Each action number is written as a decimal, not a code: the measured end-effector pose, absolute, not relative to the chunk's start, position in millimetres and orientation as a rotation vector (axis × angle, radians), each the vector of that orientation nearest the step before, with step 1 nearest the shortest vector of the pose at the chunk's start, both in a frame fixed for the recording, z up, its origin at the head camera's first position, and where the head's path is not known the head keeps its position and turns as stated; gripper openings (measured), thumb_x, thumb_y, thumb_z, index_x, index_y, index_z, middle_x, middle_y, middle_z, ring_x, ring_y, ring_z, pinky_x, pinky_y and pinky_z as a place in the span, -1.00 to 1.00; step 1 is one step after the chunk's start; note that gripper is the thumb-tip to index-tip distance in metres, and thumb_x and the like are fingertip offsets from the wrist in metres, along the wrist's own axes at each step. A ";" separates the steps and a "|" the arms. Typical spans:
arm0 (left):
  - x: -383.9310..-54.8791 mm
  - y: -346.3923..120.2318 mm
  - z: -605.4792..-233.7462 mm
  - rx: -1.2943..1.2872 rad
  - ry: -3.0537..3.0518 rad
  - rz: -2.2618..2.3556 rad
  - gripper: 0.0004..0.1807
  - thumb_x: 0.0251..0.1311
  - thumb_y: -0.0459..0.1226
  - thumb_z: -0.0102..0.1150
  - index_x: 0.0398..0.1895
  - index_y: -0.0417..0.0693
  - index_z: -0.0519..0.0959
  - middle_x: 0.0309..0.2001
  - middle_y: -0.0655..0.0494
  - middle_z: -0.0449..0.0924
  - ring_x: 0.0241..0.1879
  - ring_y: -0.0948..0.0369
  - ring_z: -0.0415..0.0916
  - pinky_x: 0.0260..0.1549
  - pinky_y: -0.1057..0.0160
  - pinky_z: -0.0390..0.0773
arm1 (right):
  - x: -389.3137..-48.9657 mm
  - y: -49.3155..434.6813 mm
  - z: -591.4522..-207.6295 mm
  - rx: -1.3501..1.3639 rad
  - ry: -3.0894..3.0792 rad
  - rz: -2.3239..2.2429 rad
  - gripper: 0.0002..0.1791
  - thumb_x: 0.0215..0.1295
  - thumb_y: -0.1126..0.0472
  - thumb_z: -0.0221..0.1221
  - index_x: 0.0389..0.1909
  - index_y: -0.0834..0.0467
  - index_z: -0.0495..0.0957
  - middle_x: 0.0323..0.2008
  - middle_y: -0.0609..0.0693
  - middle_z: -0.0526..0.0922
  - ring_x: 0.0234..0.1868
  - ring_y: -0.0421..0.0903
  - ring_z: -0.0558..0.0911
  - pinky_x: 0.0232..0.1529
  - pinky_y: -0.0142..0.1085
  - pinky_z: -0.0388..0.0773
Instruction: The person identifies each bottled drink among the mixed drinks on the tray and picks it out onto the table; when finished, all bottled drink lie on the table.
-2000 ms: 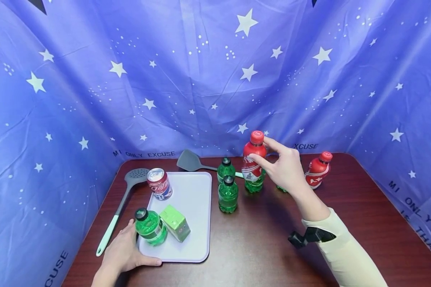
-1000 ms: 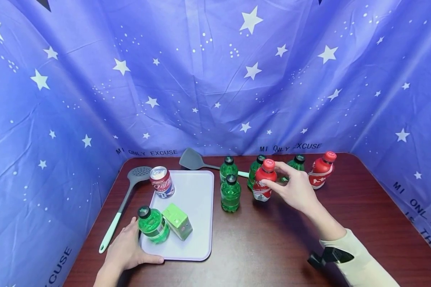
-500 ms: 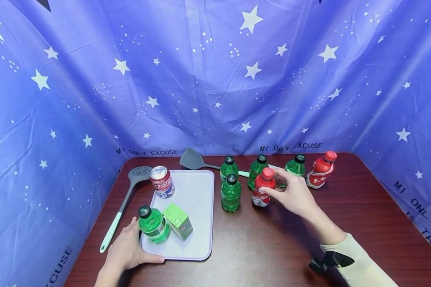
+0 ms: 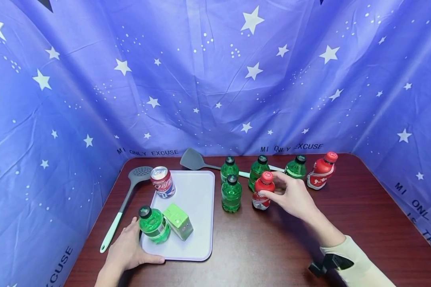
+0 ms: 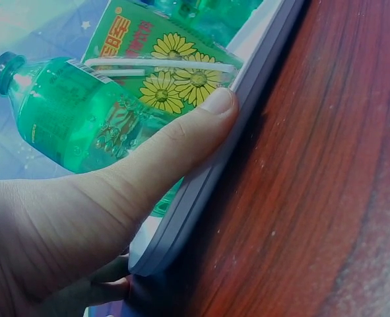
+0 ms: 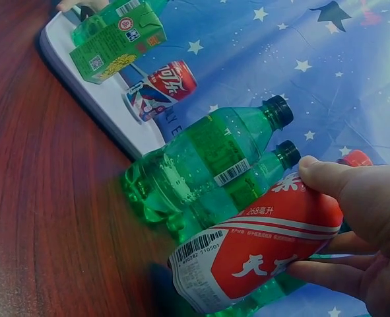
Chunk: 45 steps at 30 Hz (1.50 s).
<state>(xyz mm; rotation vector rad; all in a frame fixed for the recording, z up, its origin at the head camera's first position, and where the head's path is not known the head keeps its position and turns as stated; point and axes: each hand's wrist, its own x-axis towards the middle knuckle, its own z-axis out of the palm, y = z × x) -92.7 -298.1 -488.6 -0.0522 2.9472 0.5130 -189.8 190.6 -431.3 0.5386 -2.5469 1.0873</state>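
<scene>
My left hand [image 4: 128, 248] holds the near left corner of the pale tray [image 4: 200, 247], its thumb lying along the front rim. On the tray stand a green drink bottle [image 4: 154, 228], beside that hand, a green drink carton [image 4: 178, 223] and a red drink can [image 4: 163, 184]. My right hand [image 4: 295, 196] grips a red drink bottle [image 6: 267, 244] between thumb and fingers, just below its red cap. The bottle is upright, low over the table or touching it; I cannot tell which. Left of it are two green bottles [image 4: 231, 196], one before the other.
More green bottles [image 4: 295, 168] and a second red bottle [image 4: 321, 172] stand at the back right. A slotted turner [image 4: 126, 201] lies left of the tray. Behind the bottles lies a grey spatula [image 4: 193, 160]. A blue star-patterned curtain [image 4: 215, 79] encloses the wooden table [image 4: 251, 255].
The right hand has brought the red bottle down and nearer, from high in front of a green bottle to table level. Over the last half second it moved only slightly. The left hand stays at the tray.
</scene>
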 end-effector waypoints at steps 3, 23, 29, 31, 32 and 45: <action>-93.0 -297.8 -489.0 -0.056 2.944 0.513 0.71 -0.73 0.57 0.62 0.61 -0.16 0.25 0.52 -0.61 0.21 0.41 -0.61 0.29 0.18 -0.55 0.49 | -189.3 190.9 -432.4 0.537 -2.550 1.089 -0.44 0.10 0.16 0.62 0.14 0.07 0.69 -0.06 -0.02 0.86 -0.17 -0.05 0.87 -0.18 -0.08 0.81; -94.2 -297.2 -491.5 -0.056 2.932 0.516 0.69 -0.71 0.55 0.64 0.62 -0.12 0.25 0.53 -0.60 0.19 0.42 -0.61 0.27 0.17 -0.56 0.50 | -186.6 194.0 -437.8 0.483 -2.614 1.042 -0.45 0.09 0.16 0.63 0.11 0.06 0.68 -0.12 0.03 0.88 -0.13 -0.01 0.89 -0.16 -0.21 0.80; -94.9 -298.5 -489.6 -0.054 2.933 0.521 0.69 -0.73 0.55 0.64 0.61 -0.14 0.26 0.53 -0.61 0.19 0.43 -0.59 0.27 0.16 -0.54 0.51 | -188.0 194.2 -437.8 0.496 -2.612 1.031 -0.46 0.10 0.15 0.62 0.11 0.05 0.68 -0.14 0.02 0.88 -0.14 -0.01 0.89 -0.17 -0.14 0.82; -95.4 -299.4 -487.8 -0.056 2.936 0.523 0.69 -0.72 0.55 0.64 0.61 -0.15 0.25 0.53 -0.60 0.20 0.44 -0.57 0.27 0.17 -0.54 0.51 | -189.4 193.7 -437.0 0.497 -2.614 1.037 -0.46 0.10 0.14 0.62 0.11 0.05 0.67 -0.15 0.02 0.88 -0.16 -0.02 0.89 -0.18 -0.14 0.82; -95.7 -299.8 -486.9 -0.054 2.938 0.526 0.69 -0.72 0.55 0.64 0.61 -0.15 0.25 0.52 -0.60 0.21 0.45 -0.57 0.27 0.17 -0.54 0.51 | -190.1 193.3 -436.4 0.496 -2.616 1.043 -0.47 0.10 0.13 0.62 0.10 0.05 0.67 -0.16 0.02 0.88 -0.16 -0.02 0.88 -0.18 -0.14 0.82; -95.0 -298.7 -487.6 -0.041 2.929 0.522 0.71 -0.72 0.55 0.64 0.61 -0.18 0.24 0.51 -0.61 0.23 0.45 -0.55 0.29 0.18 -0.51 0.53 | -188.7 198.4 -432.8 0.482 -2.655 0.991 -0.47 0.05 0.04 0.65 0.03 0.05 0.70 -0.26 -0.04 0.87 -0.27 -0.12 0.86 -0.25 -0.25 0.79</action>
